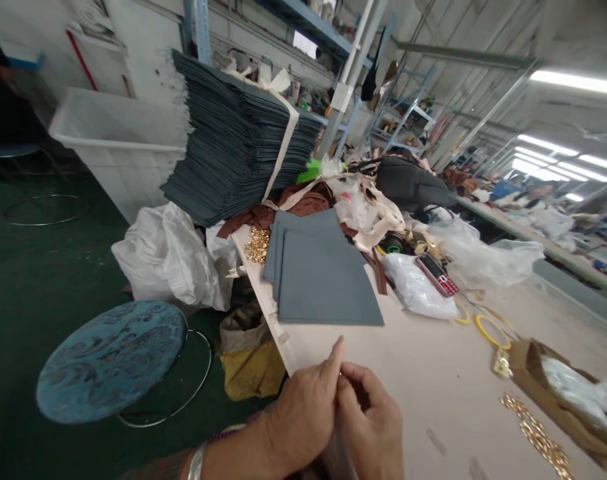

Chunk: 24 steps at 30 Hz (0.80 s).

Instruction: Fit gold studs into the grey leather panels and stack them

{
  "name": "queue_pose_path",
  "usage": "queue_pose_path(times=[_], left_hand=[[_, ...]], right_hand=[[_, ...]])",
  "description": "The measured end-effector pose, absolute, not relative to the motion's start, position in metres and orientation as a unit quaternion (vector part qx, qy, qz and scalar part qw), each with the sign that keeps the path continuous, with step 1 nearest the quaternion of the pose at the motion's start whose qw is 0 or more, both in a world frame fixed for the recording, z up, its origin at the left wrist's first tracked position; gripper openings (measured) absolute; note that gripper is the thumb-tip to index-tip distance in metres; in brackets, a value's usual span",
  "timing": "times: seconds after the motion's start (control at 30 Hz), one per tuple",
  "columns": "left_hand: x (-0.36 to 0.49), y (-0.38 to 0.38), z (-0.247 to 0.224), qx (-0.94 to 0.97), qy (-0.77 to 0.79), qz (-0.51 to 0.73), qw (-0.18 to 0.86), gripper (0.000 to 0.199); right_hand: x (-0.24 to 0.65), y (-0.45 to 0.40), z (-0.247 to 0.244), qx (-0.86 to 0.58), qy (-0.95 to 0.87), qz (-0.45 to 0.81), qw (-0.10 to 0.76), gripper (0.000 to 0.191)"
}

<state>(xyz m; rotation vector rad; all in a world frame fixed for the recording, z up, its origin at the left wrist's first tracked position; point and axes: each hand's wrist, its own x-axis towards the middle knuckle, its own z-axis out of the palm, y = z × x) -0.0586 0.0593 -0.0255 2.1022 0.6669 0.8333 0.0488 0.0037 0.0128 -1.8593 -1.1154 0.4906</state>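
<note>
Left hand [303, 410] and right hand [372, 420] press together; I cannot tell what they pinch. Slackening could drop it off the table [423, 360].

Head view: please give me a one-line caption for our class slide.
Left hand and right hand, close together at a table with grey panels, gold pieces and a phone.

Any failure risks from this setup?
Drop: the left hand and right hand are close together; anything small between the fingers is too hidden to make out and could slip unnoticed.
Spill: the loose gold-coloured pieces lie near the edge of the table; a bump might knock some off.
Slide: the red keypad phone sits tilted at a white plastic bag; tugging the bag could shift it.
</note>
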Motion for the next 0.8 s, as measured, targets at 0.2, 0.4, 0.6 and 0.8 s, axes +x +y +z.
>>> queue_pose_path(times=[0.2,0.4,0.6,0.8], left_hand=[[-0.080,0.075,-0.018,0.710,0.327,0.372,0.501,0.048],[-0.110,0.070,-0.023,0.578,0.392,0.320,0.640,0.040],[-0.141,0.062,-0.037,0.558,0.404,0.276,0.670,0.044],[-0.135,0.047,-0.034,0.426,0.307,0.323,0.787,0.048]], right_hand=[[0.062,0.049,0.010,-0.719,-0.467,0.240,0.456,0.038],[0.070,0.126,0.009,-0.705,-0.663,0.007,0.251,0.032],[0.077,0.090,0.025,-0.690,-0.718,0.064,0.073,0.036],[0.097,0.013,0.040,-0.673,-0.640,0.355,0.101,0.017]])
